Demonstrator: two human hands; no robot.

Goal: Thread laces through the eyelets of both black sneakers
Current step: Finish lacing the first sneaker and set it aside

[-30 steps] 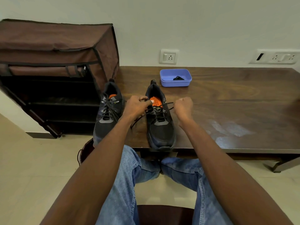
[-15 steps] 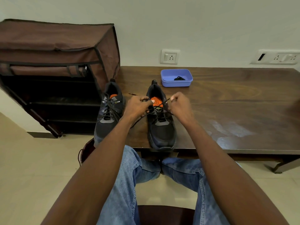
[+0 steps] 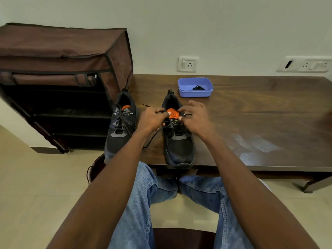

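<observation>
While 2 black sneakers (image 3: 120, 126) stand on the table (image 3: 251, 112), the left hand (image 3: 152, 119) pinches the right sneaker's (image 3: 177, 139) lace (image 3: 154, 137); the right hand (image 3: 195, 117) pinches its other end, outer fingers spread.

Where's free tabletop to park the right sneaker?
Bare wood right of the right sneaker and blue container, out to the table edge. Crowded: near-left corner, with the left sneaker, both hands and trailing lace.

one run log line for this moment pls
step: lacing right sneaker | left hand: pinches lace | right hand: at lace by orange tongue | left sneaker: laced
</observation>
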